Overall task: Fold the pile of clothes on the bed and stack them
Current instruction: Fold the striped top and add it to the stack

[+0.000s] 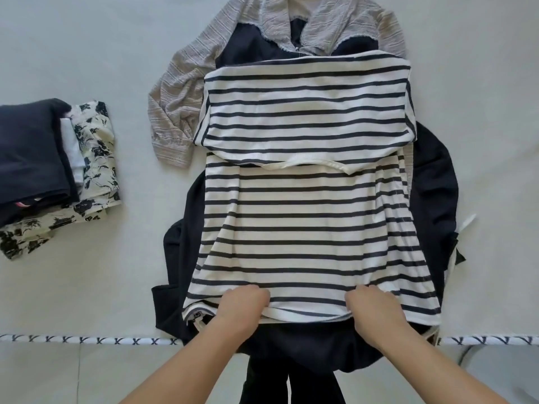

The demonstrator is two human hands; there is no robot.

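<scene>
White-and-navy stripes cover the striped shirt [309,205], which lies in the middle of the bed [87,53] on top of the unfolded pile, its upper part folded down over itself. Both hands grasp its near hem: the left hand [243,303] and the right hand [369,306] curl their fingers into the fabric, side by side. Beneath it spread a dark garment [434,182] and a grey textured top [186,91]. Well off to the left sits the folded stack [52,170] (dark piece on top, floral print below).

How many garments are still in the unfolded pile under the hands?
3 visible: striped shirt on top, dark garment beneath, grey textured top at the far end. More may be hidden.
</scene>
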